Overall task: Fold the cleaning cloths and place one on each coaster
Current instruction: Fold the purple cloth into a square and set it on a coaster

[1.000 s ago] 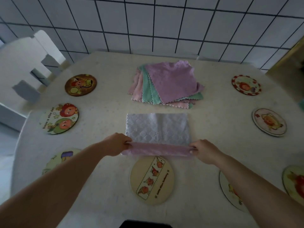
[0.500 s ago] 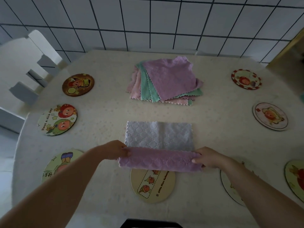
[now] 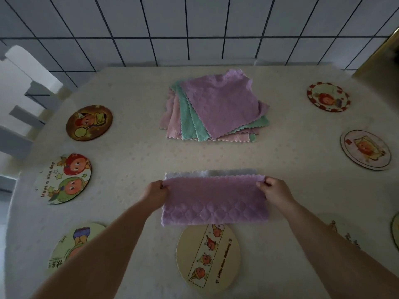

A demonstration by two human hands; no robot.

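Observation:
A purple cleaning cloth [image 3: 214,201] lies folded over on itself in front of me, its pale underside showing as a thin strip along the far edge. My left hand [image 3: 155,192] pinches its far left corner and my right hand [image 3: 274,189] pinches its far right corner. Just below the cloth sits a cream oval coaster [image 3: 208,256] with a fruit strip. A stack of unfolded cloths [image 3: 213,108] in purple, green and pink lies at the table's middle back.
Round picture coasters ring the table [image 3: 133,147]: a brown coaster [image 3: 89,123], a "Have a nice day" coaster [image 3: 63,179] and a third coaster [image 3: 71,244] on the left, two coasters [image 3: 328,97] [image 3: 366,149] on the right. A white chair [image 3: 19,100] stands at the left, a tiled wall behind.
Both hands have carried the cloth's near edge up and away from me, laying the purple face over the pale underside until it nearly covers it.

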